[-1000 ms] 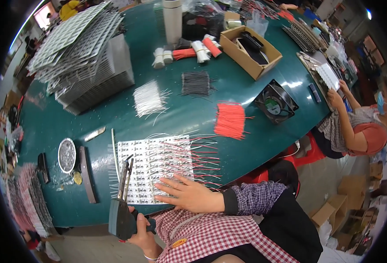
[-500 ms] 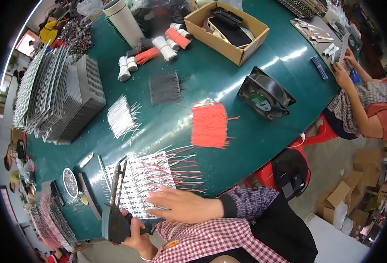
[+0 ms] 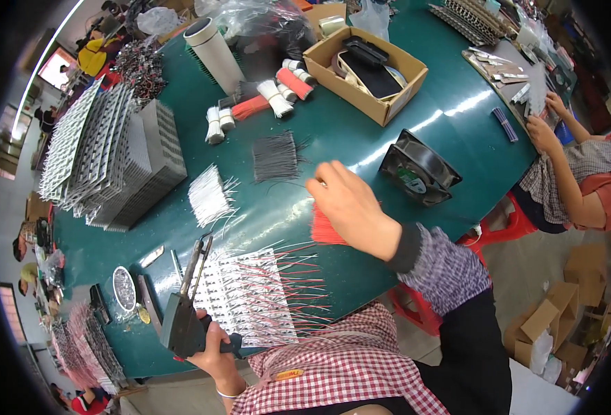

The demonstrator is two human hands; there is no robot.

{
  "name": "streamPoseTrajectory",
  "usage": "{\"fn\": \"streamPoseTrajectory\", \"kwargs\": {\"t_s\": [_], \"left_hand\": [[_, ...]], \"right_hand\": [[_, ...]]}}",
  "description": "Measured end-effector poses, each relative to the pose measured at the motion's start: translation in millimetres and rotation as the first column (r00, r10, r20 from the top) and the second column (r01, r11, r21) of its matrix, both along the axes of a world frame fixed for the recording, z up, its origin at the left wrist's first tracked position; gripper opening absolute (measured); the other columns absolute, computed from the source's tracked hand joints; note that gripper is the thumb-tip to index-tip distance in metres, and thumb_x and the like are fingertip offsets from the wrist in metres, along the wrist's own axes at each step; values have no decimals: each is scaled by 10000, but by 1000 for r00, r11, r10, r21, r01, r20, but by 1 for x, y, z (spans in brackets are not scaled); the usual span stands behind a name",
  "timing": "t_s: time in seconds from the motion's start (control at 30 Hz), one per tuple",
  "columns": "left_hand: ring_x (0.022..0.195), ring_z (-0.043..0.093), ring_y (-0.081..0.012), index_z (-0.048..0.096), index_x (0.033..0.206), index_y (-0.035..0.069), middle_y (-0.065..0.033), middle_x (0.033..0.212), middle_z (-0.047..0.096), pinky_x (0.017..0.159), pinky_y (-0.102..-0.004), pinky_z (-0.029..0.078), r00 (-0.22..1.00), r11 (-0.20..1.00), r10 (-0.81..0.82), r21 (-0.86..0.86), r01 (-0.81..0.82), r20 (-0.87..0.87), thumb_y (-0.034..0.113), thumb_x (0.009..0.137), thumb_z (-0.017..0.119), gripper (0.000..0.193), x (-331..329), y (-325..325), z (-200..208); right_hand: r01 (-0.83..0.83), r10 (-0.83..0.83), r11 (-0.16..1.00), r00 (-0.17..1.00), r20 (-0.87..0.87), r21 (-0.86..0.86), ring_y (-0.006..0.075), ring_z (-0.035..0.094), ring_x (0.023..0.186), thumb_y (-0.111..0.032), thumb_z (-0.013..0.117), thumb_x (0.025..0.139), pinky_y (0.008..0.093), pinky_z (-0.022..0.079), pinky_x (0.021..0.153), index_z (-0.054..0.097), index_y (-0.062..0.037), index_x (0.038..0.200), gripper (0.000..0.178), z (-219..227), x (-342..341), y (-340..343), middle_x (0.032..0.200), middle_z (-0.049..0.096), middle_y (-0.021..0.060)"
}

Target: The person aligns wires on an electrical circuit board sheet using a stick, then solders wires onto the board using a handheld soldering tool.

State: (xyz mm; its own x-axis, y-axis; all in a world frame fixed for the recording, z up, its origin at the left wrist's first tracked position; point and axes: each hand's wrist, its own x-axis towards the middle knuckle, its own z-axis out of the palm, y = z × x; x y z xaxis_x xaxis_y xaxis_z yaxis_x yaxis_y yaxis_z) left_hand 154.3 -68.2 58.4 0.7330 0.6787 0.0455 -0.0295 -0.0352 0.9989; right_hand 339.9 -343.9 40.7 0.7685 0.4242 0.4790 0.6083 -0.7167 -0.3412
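In my left hand point(image 3: 215, 353) is a dark green soldering gun point(image 3: 184, 325), its tip pointing up and away over the left side of a white panel point(image 3: 239, 294). Rows of small parts cover the panel, and red and white wires stick out past its right edge. My right hand point(image 3: 347, 207) is over the pile of red wires point(image 3: 326, 232), hiding most of it. Its fingers are pinched together near the pile of black wires point(image 3: 274, 157); a thin dark strand shows by the fingertips, but whether they hold it is unclear. White wires point(image 3: 210, 197) lie further left.
Stacked grey panels point(image 3: 153, 166) stand at the left. A black fan point(image 3: 419, 166) lies at the right, with a cardboard box point(image 3: 367, 76) behind it. Tied wire bundles point(image 3: 253, 106) and a small metal dish point(image 3: 124, 289) are on the table. A co-worker's hands point(image 3: 547, 131) work at the far right.
My right hand has left the panel, moving away and right to the red and black wires, and its fingers have closed. The soldering gun stays in my left hand. The view has shifted slightly.
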Motion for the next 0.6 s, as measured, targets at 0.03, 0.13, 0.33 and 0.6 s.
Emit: {"fn": "streamPoseTrajectory", "kwargs": {"t_s": [0.03, 0.13, 0.33, 0.6], "left_hand": [[538, 506, -112, 532, 1256, -83, -160, 1053, 638, 455, -234, 393, 1000, 1000, -23, -8, 23, 6, -96, 773, 636, 494, 1, -1, 1], [537, 505, -114, 518, 1291, -62, -170, 1076, 633, 437, -229, 388, 999, 999, -34, -20, 35, 38, -124, 757, 633, 550, -2, 4, -1], [569, 512, -119, 489, 1337, -36, -167, 1078, 614, 420, -212, 388, 998, 998, -47, -47, 48, 34, -132, 735, 640, 628, -21, 12, -3], [610, 526, -115, 534, 1276, -41, -140, 1063, 618, 442, -224, 385, 1000, 1000, -6, -19, 5, -28, -95, 767, 641, 523, -40, 44, -7]], "right_hand": [[-6, 10, 994, 999, 37, -109, 279, 542, 926, 5, 650, 703, 356, 488, 735, 575, -19, 895, 208, -4, 12, 7, 933, 520, 107], [-18, 58, 956, 990, 129, -293, 249, 536, 935, -37, 658, 706, 319, 468, 724, 607, -28, 874, 176, -29, 41, 38, 927, 528, 88], [32, 102, 881, 961, 256, -472, 228, 529, 940, -122, 658, 735, 309, 445, 737, 688, -27, 852, 154, -49, 66, 72, 921, 556, 72], [139, 28, 805, 962, 271, -577, 230, 541, 943, -121, 655, 763, 336, 442, 759, 715, -48, 830, 116, -50, 77, 88, 910, 585, 66]]}}
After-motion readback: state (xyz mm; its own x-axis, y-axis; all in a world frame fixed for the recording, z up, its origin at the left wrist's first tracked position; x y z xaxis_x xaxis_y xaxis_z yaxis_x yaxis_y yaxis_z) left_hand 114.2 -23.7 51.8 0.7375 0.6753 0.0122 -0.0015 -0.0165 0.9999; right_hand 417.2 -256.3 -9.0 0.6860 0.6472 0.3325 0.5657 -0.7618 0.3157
